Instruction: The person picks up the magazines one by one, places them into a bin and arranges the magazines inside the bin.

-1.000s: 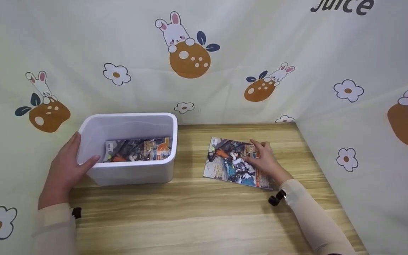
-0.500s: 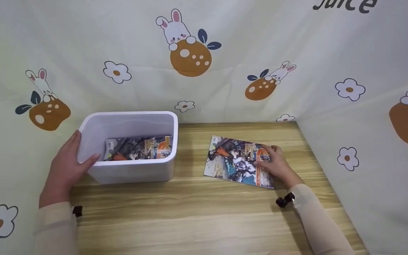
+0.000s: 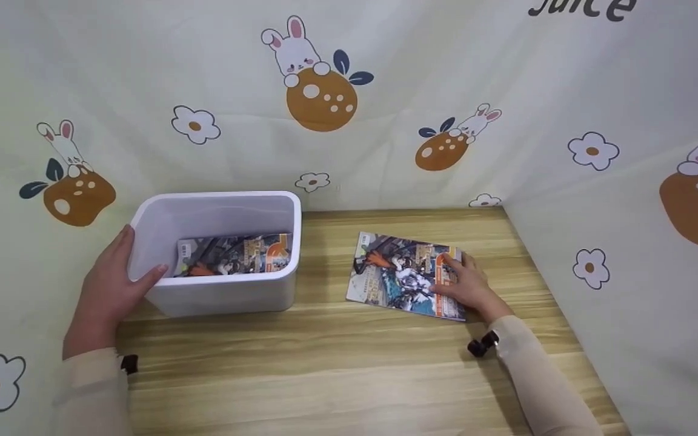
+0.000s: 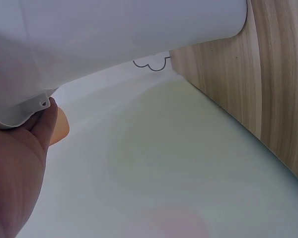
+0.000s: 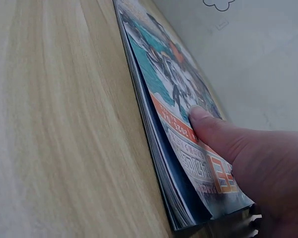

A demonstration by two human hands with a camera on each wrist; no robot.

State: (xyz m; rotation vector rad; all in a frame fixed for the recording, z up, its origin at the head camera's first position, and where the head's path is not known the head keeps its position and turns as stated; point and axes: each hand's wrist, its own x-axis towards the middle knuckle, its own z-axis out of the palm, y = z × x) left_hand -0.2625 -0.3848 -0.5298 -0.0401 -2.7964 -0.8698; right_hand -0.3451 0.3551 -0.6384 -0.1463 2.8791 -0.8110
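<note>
A white plastic bin [image 3: 222, 297] stands at left on the wood-grain table. My left hand [image 3: 106, 284] grips its left rim, thumb over the edge; in the left wrist view the fingers [image 4: 45, 124] reach under the rim's outer lip. Inside the bin lies a magazine [image 3: 216, 254] with an illustrated cover, its lower part hidden by the front wall. A second, matching magazine [image 3: 394, 272] lies to the right of the bin. My right hand [image 3: 473, 284] holds it at its right edge; in the right wrist view the thumb [image 5: 208, 124] presses on the cover, and the other fingers are mostly hidden.
A pale cloth [image 3: 379, 133] printed with rabbits, oranges and flowers hangs behind the table [image 3: 349, 363] and along both sides. The bin stands close to the back cloth. Small black cameras [image 3: 482, 344] are worn on both wrists.
My right hand has slid right over the magazine to its right edge, then shifted slightly back onto the cover. The magazine, the bin and my left hand have stayed in place.
</note>
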